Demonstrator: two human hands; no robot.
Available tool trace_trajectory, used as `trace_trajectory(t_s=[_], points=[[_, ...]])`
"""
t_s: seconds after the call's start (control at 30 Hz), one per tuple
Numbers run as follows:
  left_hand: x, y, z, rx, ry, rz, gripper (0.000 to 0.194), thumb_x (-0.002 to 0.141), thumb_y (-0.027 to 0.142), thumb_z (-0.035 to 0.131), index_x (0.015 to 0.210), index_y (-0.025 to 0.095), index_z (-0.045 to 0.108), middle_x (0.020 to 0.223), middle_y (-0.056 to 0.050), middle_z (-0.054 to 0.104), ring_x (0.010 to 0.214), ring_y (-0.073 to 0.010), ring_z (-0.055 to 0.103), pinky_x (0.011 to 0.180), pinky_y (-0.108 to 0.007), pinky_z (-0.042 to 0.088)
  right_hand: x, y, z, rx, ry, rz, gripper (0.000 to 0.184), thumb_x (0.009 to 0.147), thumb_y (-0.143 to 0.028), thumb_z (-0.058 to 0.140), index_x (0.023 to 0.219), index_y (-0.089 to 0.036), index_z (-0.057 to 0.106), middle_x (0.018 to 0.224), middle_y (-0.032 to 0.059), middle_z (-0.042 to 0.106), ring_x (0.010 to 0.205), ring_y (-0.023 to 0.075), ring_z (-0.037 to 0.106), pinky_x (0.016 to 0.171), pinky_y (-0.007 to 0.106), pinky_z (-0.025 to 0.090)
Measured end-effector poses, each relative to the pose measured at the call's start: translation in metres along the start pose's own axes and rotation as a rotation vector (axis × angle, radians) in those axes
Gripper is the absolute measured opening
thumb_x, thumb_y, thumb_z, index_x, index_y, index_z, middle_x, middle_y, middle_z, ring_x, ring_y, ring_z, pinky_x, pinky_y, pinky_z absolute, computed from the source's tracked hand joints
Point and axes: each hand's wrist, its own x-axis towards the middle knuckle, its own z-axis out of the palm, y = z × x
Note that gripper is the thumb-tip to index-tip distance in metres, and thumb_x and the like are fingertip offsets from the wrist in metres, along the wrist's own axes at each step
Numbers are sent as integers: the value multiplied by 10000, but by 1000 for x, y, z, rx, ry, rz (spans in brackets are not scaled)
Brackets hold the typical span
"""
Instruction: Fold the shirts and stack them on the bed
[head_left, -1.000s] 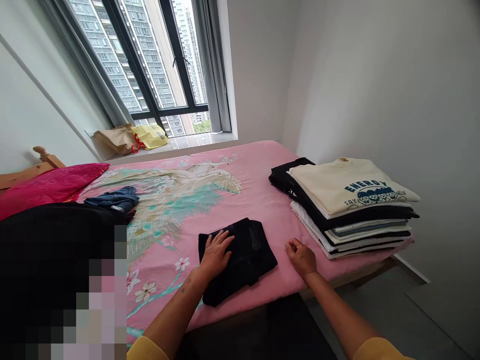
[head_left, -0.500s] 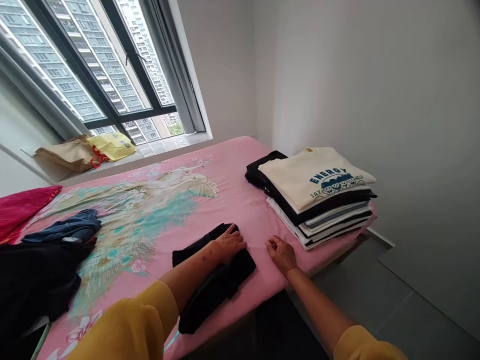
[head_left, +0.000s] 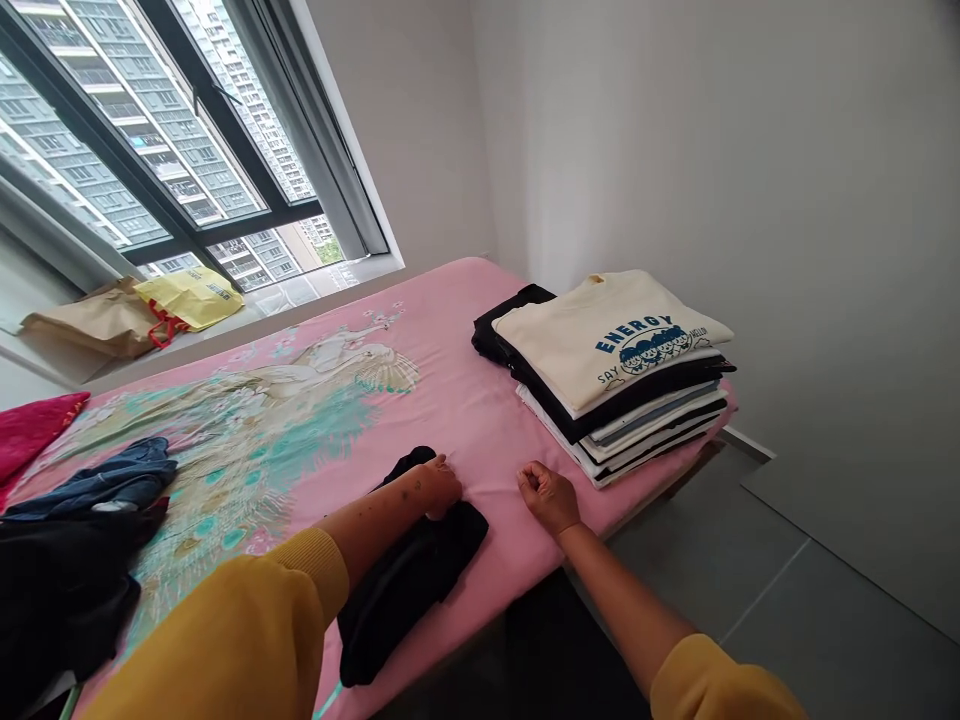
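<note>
A folded black garment [head_left: 412, 575], its exact kind not clear, lies near the front edge of the bed. My left hand [head_left: 442, 487] is on its upper part with the fingers curled closed on the cloth; the forearm covers some of the garment. To the right, apart from the garment, my right hand [head_left: 550, 497] rests in a loose fist on the pink bedsheet [head_left: 491, 440], with nothing seen in it. Beyond it stands a stack of folded clothes, topped by a cream sweatshirt [head_left: 570, 350] with "ENERGY" printed in blue.
Blue denim [head_left: 124, 475] and a dark heap of clothing [head_left: 60, 590] lie on the bed's left, beside a magenta cushion [head_left: 37, 435]. A brown paper bag [head_left: 90, 325] and a yellow bag [head_left: 191, 298] sit on the windowsill. Grey walls stand behind and to the right.
My left hand has gone from lying flat on the black garment to curling its fingers, and the garment's upper part looks more bunched. My right hand stays in a fist. The view has shifted slightly.
</note>
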Motion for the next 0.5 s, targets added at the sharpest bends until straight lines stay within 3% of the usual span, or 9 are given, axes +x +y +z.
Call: trace_trajectory(t_s=[0.1,0.23,0.37,0.5], points=[[-7,6,-14,80,-186,-16,163,385,75,664,409,206,570,501,-61,628,675,-293,653,766,-448,500,1,-1,0,0,5,9,236,874,-373,445,806,-202,593,704,0,637,631,119,553,570,208,316],[-41,12,-55,150,-254,-37,156,389,40,597,442,186,590,497,-55,617,614,-296,639,636,-418,508,1,-4,-2,15,20,-3,214,875,-348,453,794,-207,591,705,-11,639,628,111,555,563,200,313],[-90,22,-120,168,-207,-53,155,490,113,562,579,190,662,535,-41,634,588,-252,620,611,-373,491,-2,-8,-6,37,37,-33,215,878,-328,448,782,-208,599,708,-11,637,632,110,561,550,193,315],[-122,44,-202,-176,-138,-156,161,567,231,580,694,215,678,612,14,659,617,-198,615,561,-269,462,-3,-12,-10,52,64,-43,204,867,-300,460,768,-208,613,692,2,638,629,124,561,557,207,321]])
